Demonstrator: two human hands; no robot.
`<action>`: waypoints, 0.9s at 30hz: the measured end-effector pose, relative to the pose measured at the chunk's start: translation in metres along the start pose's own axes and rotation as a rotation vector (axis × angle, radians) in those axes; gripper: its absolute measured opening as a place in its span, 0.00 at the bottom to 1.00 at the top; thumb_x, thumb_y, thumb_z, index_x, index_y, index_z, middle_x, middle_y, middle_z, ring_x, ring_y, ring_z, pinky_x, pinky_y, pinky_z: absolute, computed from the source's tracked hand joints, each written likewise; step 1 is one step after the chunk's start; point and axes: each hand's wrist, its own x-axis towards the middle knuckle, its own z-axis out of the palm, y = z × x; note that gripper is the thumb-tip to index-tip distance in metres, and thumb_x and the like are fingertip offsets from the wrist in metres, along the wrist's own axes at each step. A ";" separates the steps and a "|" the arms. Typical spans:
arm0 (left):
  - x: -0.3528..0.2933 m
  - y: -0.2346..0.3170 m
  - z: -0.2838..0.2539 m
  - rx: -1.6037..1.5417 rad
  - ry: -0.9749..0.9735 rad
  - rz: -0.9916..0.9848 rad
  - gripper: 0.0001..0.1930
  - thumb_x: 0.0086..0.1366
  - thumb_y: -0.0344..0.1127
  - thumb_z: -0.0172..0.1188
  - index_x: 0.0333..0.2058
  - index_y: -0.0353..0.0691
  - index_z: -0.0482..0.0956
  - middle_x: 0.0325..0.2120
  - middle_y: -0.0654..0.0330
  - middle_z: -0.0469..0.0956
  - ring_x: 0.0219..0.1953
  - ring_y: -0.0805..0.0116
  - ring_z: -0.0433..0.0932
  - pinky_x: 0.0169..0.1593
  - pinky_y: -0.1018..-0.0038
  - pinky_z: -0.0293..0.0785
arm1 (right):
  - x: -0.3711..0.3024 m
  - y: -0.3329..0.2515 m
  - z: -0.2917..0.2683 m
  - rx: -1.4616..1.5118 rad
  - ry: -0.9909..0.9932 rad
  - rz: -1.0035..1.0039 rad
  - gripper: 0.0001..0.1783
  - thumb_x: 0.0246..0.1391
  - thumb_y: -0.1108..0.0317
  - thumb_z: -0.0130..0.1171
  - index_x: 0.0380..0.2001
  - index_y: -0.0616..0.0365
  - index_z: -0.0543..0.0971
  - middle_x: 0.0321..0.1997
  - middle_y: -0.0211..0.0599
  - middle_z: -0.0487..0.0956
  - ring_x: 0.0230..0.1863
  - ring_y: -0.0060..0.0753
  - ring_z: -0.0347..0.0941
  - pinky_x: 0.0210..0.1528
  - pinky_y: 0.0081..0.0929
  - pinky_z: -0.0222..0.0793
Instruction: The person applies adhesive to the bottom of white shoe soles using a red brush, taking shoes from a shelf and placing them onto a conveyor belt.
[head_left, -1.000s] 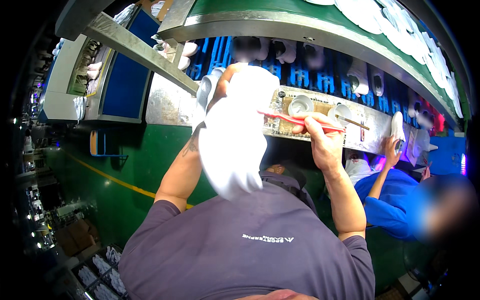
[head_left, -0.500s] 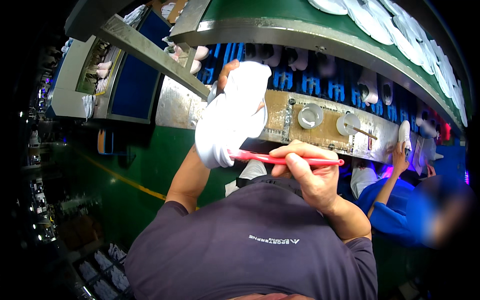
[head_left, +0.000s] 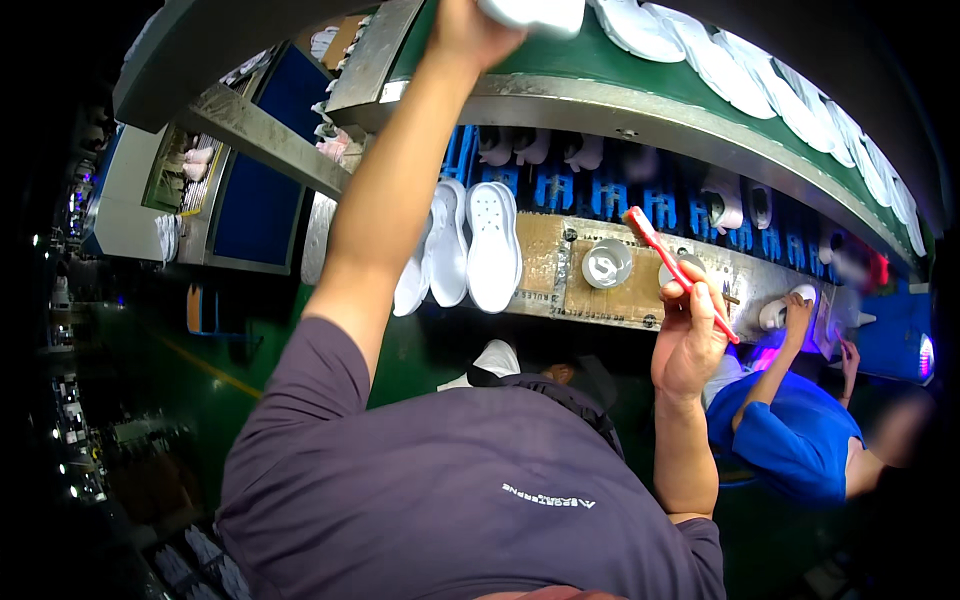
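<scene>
Left hand (head_left: 478,38) is way up over the green belt (head_left: 560,68), touching a glossy white shoe sole (head_left: 535,12) just to its right, half cropped, so can't tell if it's gripping. Upright-looking white soles (head_left: 493,245) on the cardboard-covered desk (head_left: 540,245) point away from the body, nearer the left arm. Right hand (head_left: 690,335) pinches a red plastic brush (head_left: 672,262), bristles angled up-left.

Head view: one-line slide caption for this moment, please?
Left hand at a white shoe part over the green upper shelf, right hand holding a red brush near a pale pot.
</scene>
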 end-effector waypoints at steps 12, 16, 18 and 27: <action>-0.254 -0.007 -0.032 1.430 0.571 -0.600 0.21 0.61 0.46 0.69 0.44 0.33 0.85 0.32 0.44 0.86 0.34 0.46 0.86 0.43 0.65 0.83 | 0.029 0.082 -0.077 -0.596 -0.022 0.132 0.15 0.72 0.65 0.54 0.51 0.65 0.82 0.38 0.34 0.84 0.40 0.21 0.76 0.47 0.21 0.70; -0.363 -0.040 -0.079 1.452 0.395 -1.432 0.47 0.51 0.60 0.73 0.58 0.24 0.74 0.51 0.32 0.79 0.57 0.41 0.79 0.59 0.58 0.76 | 0.056 0.098 -0.102 -0.814 -0.175 0.163 0.14 0.69 0.66 0.57 0.45 0.66 0.84 0.34 0.33 0.85 0.38 0.23 0.77 0.45 0.23 0.69; -0.391 -0.058 -0.102 1.252 0.457 -1.205 0.44 0.49 0.55 0.76 0.56 0.25 0.75 0.47 0.36 0.82 0.52 0.47 0.83 0.56 0.61 0.78 | 0.071 0.107 -0.114 -0.913 -0.278 0.183 0.14 0.67 0.64 0.58 0.41 0.66 0.85 0.29 0.36 0.84 0.34 0.25 0.77 0.40 0.26 0.70; -0.423 -0.079 -0.102 1.056 0.515 -1.163 0.46 0.40 0.51 0.81 0.56 0.29 0.78 0.48 0.41 0.82 0.51 0.47 0.81 0.57 0.63 0.77 | 0.112 0.149 -0.137 -1.433 -0.595 0.078 0.14 0.65 0.62 0.58 0.38 0.61 0.87 0.32 0.49 0.86 0.35 0.47 0.85 0.40 0.40 0.77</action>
